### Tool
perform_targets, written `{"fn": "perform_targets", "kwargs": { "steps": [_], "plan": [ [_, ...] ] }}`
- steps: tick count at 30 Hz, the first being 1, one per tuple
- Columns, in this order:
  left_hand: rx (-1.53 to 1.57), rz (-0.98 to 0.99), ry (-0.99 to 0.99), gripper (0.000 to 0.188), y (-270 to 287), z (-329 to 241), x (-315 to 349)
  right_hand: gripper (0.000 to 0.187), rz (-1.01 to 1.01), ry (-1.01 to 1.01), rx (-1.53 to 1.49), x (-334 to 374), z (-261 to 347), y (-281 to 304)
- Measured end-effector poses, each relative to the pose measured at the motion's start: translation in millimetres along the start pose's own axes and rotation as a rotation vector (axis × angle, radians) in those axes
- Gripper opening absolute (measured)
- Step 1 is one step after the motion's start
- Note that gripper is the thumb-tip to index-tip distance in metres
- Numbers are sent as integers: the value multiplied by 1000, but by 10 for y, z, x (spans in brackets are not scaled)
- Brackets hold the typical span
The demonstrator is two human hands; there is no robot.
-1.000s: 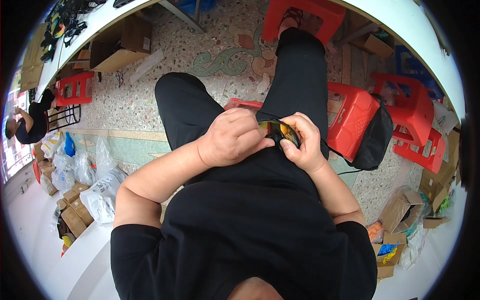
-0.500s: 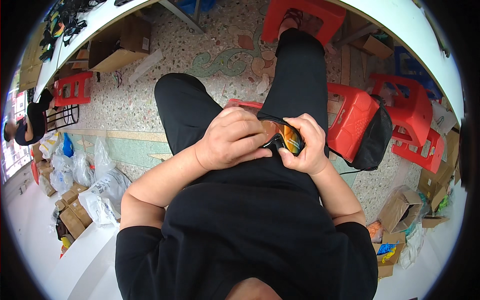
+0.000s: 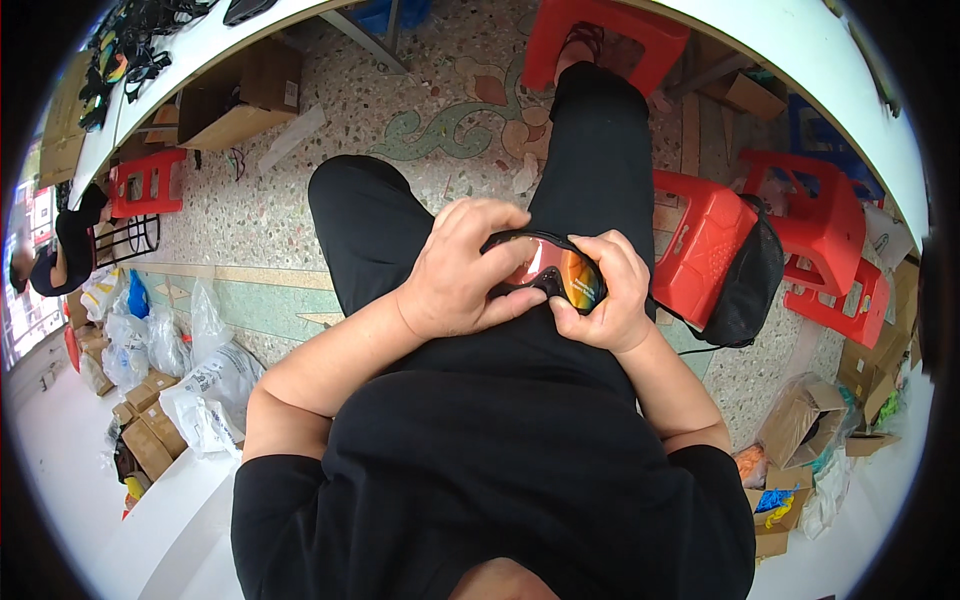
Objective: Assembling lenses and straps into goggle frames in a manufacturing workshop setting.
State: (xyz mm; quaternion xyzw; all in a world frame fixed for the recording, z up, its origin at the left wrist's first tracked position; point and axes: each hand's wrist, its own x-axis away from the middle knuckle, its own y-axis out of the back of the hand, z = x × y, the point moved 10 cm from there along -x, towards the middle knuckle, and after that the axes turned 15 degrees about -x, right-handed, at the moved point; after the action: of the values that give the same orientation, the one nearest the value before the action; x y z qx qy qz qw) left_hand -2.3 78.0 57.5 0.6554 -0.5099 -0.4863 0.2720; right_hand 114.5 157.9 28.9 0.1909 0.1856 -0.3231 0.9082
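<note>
A pair of goggles (image 3: pixel 578 279) with a black frame and a shiny orange-red lens is held above my lap, between both hands. My right hand (image 3: pixel 617 290) grips its right end, thumb below and fingers over the top edge. At the left end, my left hand (image 3: pixel 465 268) pinches the frame with its thumb at the lower edge near the nose notch. The left hand's fingers reach over the upper edge and lens, and they hide part of that side.
To the right of my leg is a red plastic stool (image 3: pixel 690 255) with a black bag (image 3: pixel 745 285) against it. More red stools (image 3: pixel 810 220) stand beyond. A white table (image 3: pixel 200 60) curves ahead, carrying black goggles and straps. Plastic bags (image 3: pixel 210 395) and cartons (image 3: pixel 155 440) lie at left. Another person (image 3: pixel 70 240) sits far left.
My left hand's fingers have lifted and opened away from the lens, so more of the goggles' left side shows. My right hand keeps its grip.
</note>
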Motion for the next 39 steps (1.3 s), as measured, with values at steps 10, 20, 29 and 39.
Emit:
{"fn": "perform_targets", "kwargs": {
  "steps": [10, 20, 29, 39],
  "plan": [
    [22, 211, 40, 45, -324, 52, -15, 57, 12, -23, 3, 3, -96, 1],
    [-19, 134, 81, 40, -333, 98, 0, 60, 273, -251, -184, -91, -352, -177],
    [79, 239, 170, 34, -557, 219, 36, 55, 290, -275, -278, -66, -537, -279],
    [189, 254, 240, 33, -640, 310, -45, 54, 215, -214, -238, -102, -589, -214]
  ]
}}
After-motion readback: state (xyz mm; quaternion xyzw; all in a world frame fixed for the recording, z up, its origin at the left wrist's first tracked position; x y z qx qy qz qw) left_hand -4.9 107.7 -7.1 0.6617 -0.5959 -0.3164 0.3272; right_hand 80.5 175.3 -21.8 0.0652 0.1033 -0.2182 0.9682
